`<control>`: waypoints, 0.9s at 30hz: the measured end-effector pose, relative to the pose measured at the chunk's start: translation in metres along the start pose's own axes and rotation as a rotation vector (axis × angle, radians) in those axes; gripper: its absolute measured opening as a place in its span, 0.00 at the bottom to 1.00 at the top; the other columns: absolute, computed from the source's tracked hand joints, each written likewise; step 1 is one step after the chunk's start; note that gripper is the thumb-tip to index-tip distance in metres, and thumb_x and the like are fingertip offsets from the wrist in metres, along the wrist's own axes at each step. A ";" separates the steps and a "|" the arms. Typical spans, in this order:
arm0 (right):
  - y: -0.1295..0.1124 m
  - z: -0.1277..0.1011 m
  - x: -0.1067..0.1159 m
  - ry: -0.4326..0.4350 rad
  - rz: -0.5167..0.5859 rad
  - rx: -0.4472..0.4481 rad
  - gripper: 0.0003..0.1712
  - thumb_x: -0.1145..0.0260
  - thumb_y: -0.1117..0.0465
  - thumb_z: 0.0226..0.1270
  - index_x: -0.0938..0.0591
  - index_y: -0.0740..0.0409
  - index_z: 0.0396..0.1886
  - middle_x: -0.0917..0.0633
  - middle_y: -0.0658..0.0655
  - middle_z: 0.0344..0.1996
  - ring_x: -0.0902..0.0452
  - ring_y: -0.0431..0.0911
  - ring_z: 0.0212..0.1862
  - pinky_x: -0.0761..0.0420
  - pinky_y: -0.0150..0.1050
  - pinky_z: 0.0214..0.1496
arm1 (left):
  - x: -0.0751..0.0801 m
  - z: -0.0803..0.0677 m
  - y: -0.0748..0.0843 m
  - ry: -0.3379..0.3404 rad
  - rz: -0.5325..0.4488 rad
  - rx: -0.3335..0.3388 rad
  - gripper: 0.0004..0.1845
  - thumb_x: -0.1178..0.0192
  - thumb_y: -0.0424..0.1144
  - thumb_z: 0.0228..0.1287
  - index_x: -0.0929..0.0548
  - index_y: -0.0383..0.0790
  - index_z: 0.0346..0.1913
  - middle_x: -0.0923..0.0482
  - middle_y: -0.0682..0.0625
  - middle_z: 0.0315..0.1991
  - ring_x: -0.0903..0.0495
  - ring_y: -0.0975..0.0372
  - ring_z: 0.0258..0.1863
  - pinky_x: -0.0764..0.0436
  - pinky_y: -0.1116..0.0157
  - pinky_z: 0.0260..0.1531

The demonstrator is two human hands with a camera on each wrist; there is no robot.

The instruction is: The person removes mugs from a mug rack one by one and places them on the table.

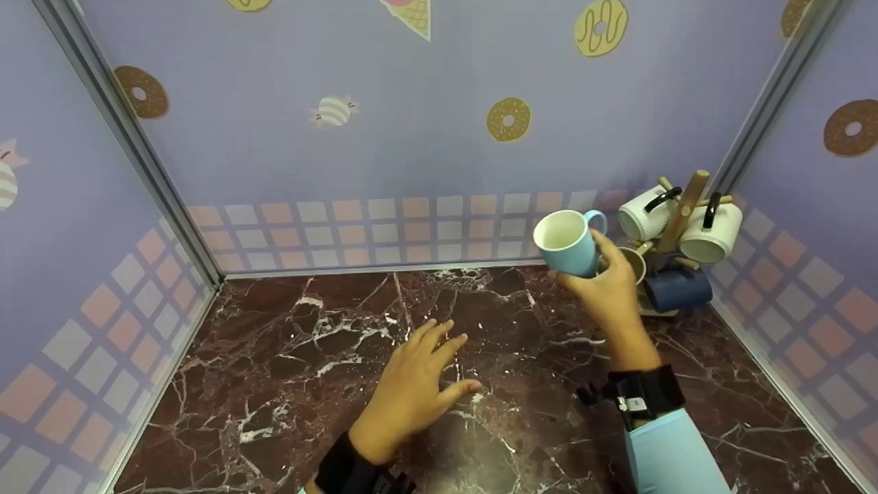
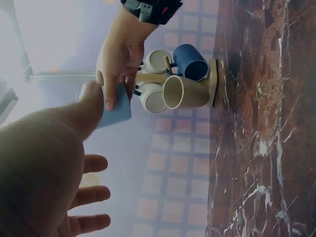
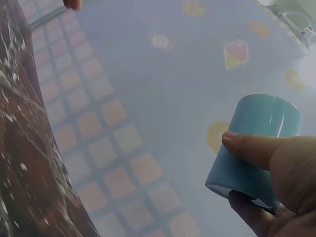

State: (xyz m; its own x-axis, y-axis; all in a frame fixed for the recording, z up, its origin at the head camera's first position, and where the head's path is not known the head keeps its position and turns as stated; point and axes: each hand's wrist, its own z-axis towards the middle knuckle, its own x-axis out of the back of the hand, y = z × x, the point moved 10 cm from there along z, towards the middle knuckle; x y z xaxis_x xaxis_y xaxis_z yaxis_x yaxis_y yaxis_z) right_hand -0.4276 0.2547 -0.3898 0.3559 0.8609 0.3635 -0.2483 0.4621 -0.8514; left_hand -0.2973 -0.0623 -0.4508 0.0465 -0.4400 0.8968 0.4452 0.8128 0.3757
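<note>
The dark red marble counter (image 1: 322,357) filled the floor of the booth, walled by lilac panels printed with doughnuts and sweets (image 1: 411,123). In its far right corner stood a wooden mug tree (image 1: 680,206), hung with two white ribbed mugs (image 1: 713,230), a dark blue mug (image 1: 679,289) and a cream mug (image 2: 183,92) lower down.

The right hand (image 1: 609,288) held a light blue mug (image 1: 566,241) in the air just left of the tree, tipped so its white inside faced the camera, its handle turned toward the pegs. The thumb and fingers were curled around the mug's lower body; the right wrist view showed the thumb (image 3: 249,148) pressed across the side. The left hand (image 1: 411,391) hovered low over the middle of the counter, fingers spread and relaxed, holding nothing.

By my judgement, the step in hand was carrying the blue mug between tree and counter; which way, the pictures did not settle. Either way, the next move would call for keeping the handle clear of the neighbouring mugs and pegs.
</note>
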 end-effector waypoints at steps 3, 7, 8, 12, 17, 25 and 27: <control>0.000 -0.006 -0.019 -0.065 0.069 -0.007 0.60 0.07 0.64 0.53 0.27 0.58 0.86 0.17 0.72 0.75 0.17 0.67 0.71 0.19 0.63 0.79 | 0.006 0.002 -0.002 0.043 -0.017 0.004 0.39 0.36 0.66 0.78 0.23 0.49 0.83 0.34 0.44 0.89 0.35 0.40 0.88 0.32 0.33 0.86; 0.001 -0.017 -0.043 -0.159 0.180 -0.022 0.58 0.09 0.67 0.53 0.26 0.60 0.85 0.16 0.70 0.74 0.16 0.65 0.71 0.16 0.61 0.78 | 0.012 0.005 -0.007 0.089 -0.027 0.001 0.33 0.36 0.61 0.82 0.19 0.46 0.79 0.29 0.43 0.86 0.31 0.40 0.85 0.28 0.34 0.84; 0.000 -0.020 -0.048 -0.183 0.199 -0.023 0.58 0.09 0.68 0.53 0.26 0.61 0.85 0.16 0.70 0.74 0.16 0.65 0.72 0.15 0.61 0.78 | 0.014 0.005 -0.009 0.097 -0.039 0.002 0.32 0.37 0.59 0.82 0.19 0.45 0.78 0.28 0.42 0.85 0.30 0.40 0.85 0.27 0.34 0.83; -0.008 -0.035 -0.069 -0.291 0.260 -0.022 0.57 0.10 0.68 0.53 0.25 0.61 0.84 0.15 0.70 0.74 0.16 0.65 0.73 0.13 0.56 0.76 | 0.022 0.008 -0.020 0.136 -0.106 0.017 0.26 0.39 0.52 0.86 0.17 0.43 0.76 0.25 0.41 0.83 0.27 0.40 0.82 0.26 0.33 0.82; -0.028 -0.056 -0.094 -0.449 0.347 0.010 0.57 0.09 0.68 0.50 0.23 0.58 0.83 0.14 0.69 0.71 0.13 0.64 0.69 0.06 0.52 0.65 | 0.037 0.009 -0.038 0.205 -0.193 0.048 0.23 0.43 0.47 0.89 0.16 0.39 0.74 0.21 0.39 0.79 0.23 0.41 0.79 0.24 0.35 0.81; -0.055 -0.091 -0.136 -0.693 0.511 0.046 0.56 0.07 0.67 0.48 0.21 0.63 0.80 0.13 0.67 0.70 0.11 0.59 0.67 0.08 0.52 0.70 | 0.058 0.003 -0.062 0.363 -0.242 0.124 0.20 0.43 0.46 0.90 0.13 0.38 0.68 0.11 0.41 0.64 0.13 0.44 0.66 0.15 0.38 0.72; -0.058 -0.098 -0.146 -0.744 0.538 0.052 0.57 0.06 0.65 0.47 0.22 0.64 0.80 0.13 0.67 0.70 0.11 0.58 0.67 0.09 0.51 0.71 | 0.059 0.002 -0.065 0.377 -0.264 0.130 0.20 0.43 0.45 0.90 0.12 0.37 0.68 0.10 0.41 0.62 0.12 0.44 0.65 0.14 0.39 0.72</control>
State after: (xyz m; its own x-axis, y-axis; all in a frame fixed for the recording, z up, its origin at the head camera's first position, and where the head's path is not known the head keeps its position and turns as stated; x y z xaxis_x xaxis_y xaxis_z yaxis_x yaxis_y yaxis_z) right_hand -0.3761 0.0814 -0.4302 -0.4865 0.8692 0.0878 -0.2586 -0.0472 -0.9648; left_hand -0.3255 -0.1403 -0.4214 0.2790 -0.7264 0.6281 0.3711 0.6848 0.6272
